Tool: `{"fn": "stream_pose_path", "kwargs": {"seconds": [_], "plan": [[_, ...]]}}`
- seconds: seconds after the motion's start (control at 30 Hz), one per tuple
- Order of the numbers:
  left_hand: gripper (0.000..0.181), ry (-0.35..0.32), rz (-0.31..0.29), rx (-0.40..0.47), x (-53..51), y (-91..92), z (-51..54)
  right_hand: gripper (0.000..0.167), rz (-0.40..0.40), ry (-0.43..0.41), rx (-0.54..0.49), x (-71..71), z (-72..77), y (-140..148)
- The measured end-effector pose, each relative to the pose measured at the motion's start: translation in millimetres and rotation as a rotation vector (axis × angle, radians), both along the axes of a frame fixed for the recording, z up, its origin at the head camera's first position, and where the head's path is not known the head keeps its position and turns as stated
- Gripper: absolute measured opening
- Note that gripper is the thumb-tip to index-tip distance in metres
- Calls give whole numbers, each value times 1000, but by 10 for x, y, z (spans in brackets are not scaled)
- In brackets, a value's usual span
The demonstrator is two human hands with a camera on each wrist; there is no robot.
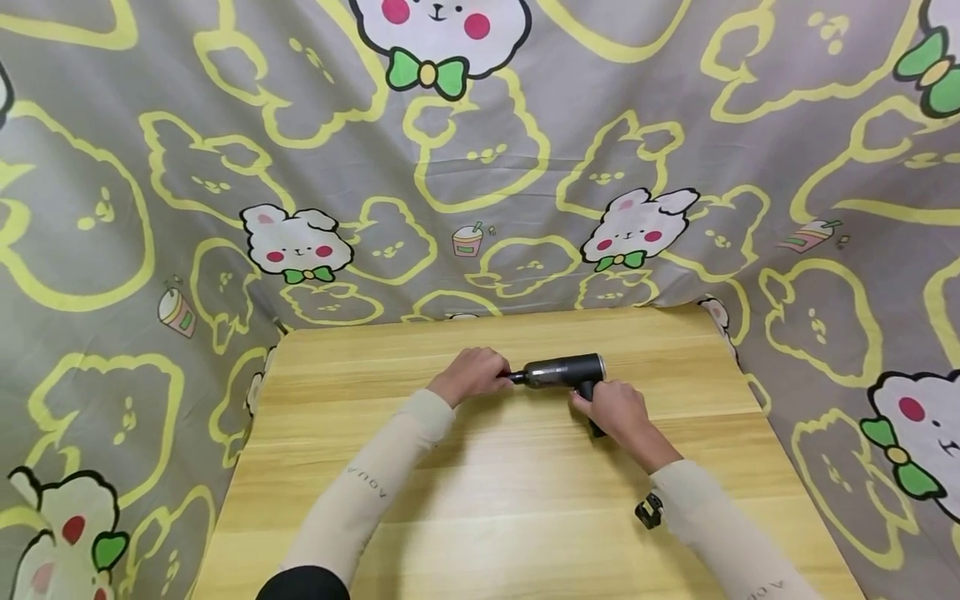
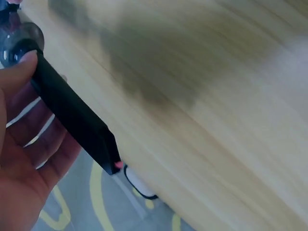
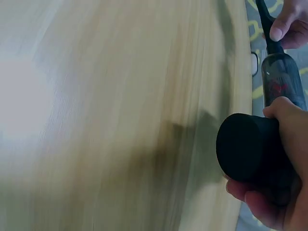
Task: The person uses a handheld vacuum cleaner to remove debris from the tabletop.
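A black handheld vacuum cleaner (image 1: 573, 370) is held above the far part of the wooden table, its body lying roughly sideways. My right hand (image 1: 618, 408) grips its handle; in the right wrist view the round black rear end (image 3: 240, 147) faces the camera. At the front, a see-through dust cup (image 3: 284, 79) shows something red inside. My left hand (image 1: 476, 372) holds the narrow black nozzle (image 2: 77, 110) at the front of the cup. In the left wrist view the thumb presses near the nozzle's base, with the other fingers behind it. The nozzle's slanted tip points away from the cup.
The wooden table (image 1: 495, 517) has light brown grain. Grey cloth (image 1: 510, 175) with yellow outlines and white rabbit faces hangs behind it and along both sides. A small black device (image 1: 648, 510) sits at the right sleeve.
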State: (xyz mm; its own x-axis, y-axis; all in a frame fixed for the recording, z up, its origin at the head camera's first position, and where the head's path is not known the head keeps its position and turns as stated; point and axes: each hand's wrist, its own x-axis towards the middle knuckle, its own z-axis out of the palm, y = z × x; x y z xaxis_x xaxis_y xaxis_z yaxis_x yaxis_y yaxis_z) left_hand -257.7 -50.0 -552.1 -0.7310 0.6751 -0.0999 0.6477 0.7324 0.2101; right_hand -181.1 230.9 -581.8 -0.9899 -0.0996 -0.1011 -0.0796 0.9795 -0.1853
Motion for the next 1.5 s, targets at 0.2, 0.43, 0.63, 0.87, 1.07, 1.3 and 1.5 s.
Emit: {"fn": "stream_pose_path", "kwargs": {"seconds": [0.2,0.43,0.63,0.87,1.07,1.3,1.5], "plan": [[23,199,33,-57,83,-103,-81,68,-5,-9,-18,-56,-102,-198],[21,505,69,-78,211,-196,-285,67,-12,-30,-43,-133,-213,-348],[13,769,134,-97,293,-207,-506,68,-32,-47,-67,-163,-276,-439],[17,865,194,-141,370,-220,-670,66,-20,-47,-78,-177,-315,-529],[18,827,211,-153,405,-248,-693,67,-7,-67,-75,-174,-334,-575],[19,792,222,-141,433,-295,-700,68,3,-97,-113,-184,-354,-601],[18,787,224,-124,441,-329,-742,68,11,-117,-103,-200,-352,-622]]}}
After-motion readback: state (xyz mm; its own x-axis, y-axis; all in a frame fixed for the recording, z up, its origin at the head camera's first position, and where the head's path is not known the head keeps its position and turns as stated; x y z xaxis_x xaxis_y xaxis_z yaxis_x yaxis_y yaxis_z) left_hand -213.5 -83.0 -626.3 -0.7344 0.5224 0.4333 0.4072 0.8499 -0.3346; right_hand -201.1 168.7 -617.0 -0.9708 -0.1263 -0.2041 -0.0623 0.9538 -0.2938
